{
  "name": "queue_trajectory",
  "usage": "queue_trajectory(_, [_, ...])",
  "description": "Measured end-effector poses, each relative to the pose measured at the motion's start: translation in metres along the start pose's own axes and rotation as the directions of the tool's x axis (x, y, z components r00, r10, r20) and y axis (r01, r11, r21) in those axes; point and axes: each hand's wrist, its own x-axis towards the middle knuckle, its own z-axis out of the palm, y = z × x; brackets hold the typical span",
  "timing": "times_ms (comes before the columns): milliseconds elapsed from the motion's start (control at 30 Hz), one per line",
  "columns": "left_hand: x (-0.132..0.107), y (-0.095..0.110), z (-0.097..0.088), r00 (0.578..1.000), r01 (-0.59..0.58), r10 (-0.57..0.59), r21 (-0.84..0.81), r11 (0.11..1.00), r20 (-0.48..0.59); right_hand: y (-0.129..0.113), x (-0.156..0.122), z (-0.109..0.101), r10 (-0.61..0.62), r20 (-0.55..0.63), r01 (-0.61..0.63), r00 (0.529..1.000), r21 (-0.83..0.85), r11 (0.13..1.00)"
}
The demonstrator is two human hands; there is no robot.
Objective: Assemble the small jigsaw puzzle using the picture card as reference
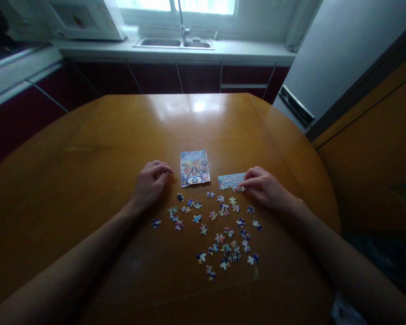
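Note:
My right hand (262, 186) is at the right end of a joined puzzle strip (228, 180), light blue with lettering. Its thumb and forefinger pinch a small puzzle piece (238, 189) against the strip's lower edge; the fingers partly cover that end. On the left, my left hand (151, 180) rests on the table, holding nothing, its fingers loosely bent and a little apart. Between the hands lies a creased picture sheet (195, 168) with a blue cartoon face at its bottom. Many loose puzzle pieces (219, 238) are scattered nearer to me, some overlapping.
Everything lies on a brown wooden table (149, 126) with a rounded outline. Beyond it are a counter with a double sink (162, 42) and a tap. A pale fridge (338, 54) stands at the right, and a stove (3, 49) is at the far left.

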Motion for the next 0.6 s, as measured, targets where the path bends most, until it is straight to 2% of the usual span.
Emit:
queue_trajectory(300, [0.0002, -0.0008, -0.0002, 1.000, -0.013, 0.013, -0.011, 1.000, -0.001, -0.0018, -0.0008, 0.0039, -0.005, 0.066, 0.008, 0.998, -0.049, 0.999])
queue_trajectory(600, [-0.0003, -0.0001, -0.0004, 1.000, -0.014, 0.014, -0.011, 1.000, -0.002, -0.0099, 0.0017, 0.0063, 0.015, 0.041, -0.013, 0.999, -0.056, 0.998])
